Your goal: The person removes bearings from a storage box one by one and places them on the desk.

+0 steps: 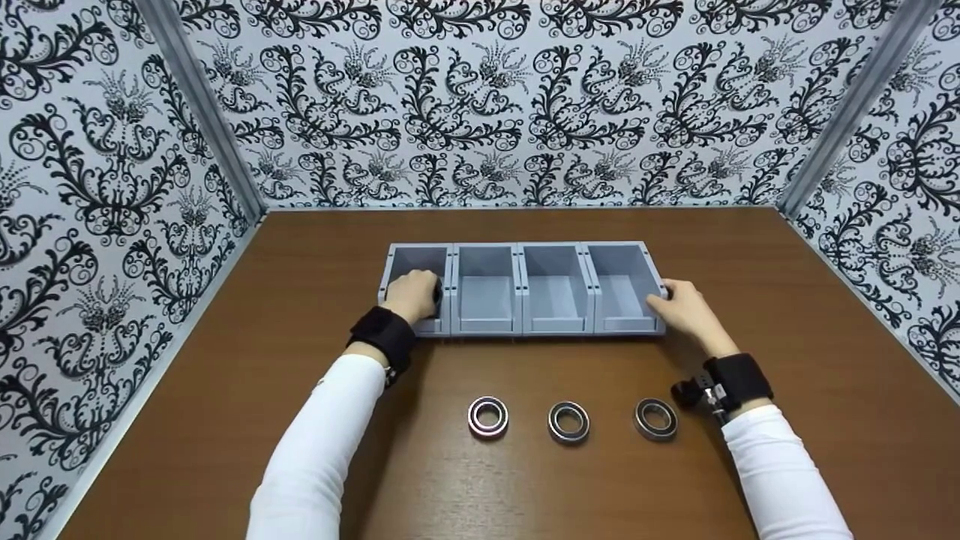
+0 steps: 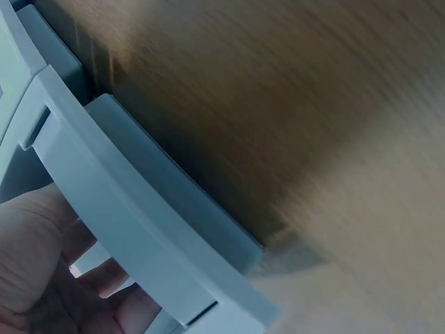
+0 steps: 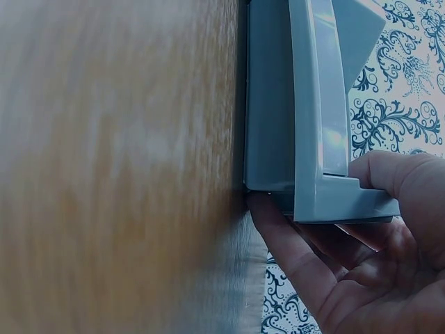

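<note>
Four-sectioned in look, a row of grey plastic bins stands on the table. My left hand reaches down into the leftmost bin, fingers curled behind its front lip. At its thumb side shows the dark rounded edge of a bearing, mostly hidden by the hand. My right hand grips the right side of the rightmost bin, thumb over the rim and fingers along the outer wall. Three metal ball bearings lie flat in front: left bearing, middle bearing, right bearing.
The brown wooden table extends around the bins on all sides. Patterned panels enclose it at the back and both sides, with grey metal posts in the corners. Black straps with cameras are on both wrists.
</note>
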Tool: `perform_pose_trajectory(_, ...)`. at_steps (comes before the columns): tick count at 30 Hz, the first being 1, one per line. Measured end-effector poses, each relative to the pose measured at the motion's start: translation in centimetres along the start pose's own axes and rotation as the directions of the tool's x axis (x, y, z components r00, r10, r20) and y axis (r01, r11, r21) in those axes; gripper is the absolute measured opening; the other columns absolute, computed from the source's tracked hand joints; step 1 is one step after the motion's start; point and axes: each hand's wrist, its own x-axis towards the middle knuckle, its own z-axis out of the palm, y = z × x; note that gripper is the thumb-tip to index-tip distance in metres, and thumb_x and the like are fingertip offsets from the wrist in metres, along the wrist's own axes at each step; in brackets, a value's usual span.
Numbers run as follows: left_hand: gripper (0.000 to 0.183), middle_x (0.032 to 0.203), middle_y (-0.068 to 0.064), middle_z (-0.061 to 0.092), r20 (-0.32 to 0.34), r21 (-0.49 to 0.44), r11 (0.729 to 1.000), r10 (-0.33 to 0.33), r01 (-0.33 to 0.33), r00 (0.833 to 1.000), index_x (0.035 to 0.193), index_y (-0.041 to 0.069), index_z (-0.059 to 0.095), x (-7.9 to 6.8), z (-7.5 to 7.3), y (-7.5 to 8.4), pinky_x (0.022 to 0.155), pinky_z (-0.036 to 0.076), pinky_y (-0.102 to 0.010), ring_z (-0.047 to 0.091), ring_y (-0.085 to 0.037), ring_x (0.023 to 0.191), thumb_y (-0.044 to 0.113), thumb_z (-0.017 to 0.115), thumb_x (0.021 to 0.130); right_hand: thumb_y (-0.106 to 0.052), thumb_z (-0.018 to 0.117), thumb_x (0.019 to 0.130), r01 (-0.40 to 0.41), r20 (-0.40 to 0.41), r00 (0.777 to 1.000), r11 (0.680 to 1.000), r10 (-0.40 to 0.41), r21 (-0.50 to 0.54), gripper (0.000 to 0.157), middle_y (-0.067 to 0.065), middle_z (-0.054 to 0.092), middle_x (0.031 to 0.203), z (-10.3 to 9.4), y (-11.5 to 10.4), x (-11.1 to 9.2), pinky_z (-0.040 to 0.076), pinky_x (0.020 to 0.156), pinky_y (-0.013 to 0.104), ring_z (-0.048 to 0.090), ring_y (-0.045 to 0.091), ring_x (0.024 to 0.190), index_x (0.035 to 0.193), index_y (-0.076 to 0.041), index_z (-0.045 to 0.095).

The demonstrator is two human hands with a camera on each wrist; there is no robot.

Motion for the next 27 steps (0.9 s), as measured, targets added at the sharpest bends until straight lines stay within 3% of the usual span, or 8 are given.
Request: perform_pose_trajectory(27,0.006,0.109,-0.024,0.075,0.038,0.002,1.0,0.03,-0.03,0.999,0.09,-0.001,0.068,0.7,0.04,-0.67,0.085,0.058,-0.052,0.072,-0.039,0.098,0.0,0.065,0.085,-0.013,0.056,0.095,0.002,-0.003,1.0,1.0,-0.002,0.012,0.041,0.024,0.071,0.102,0.05,0.07,0.18,0.046,0.069,0.022,0.056,0.009,0.073,0.126,0.013,0.063)
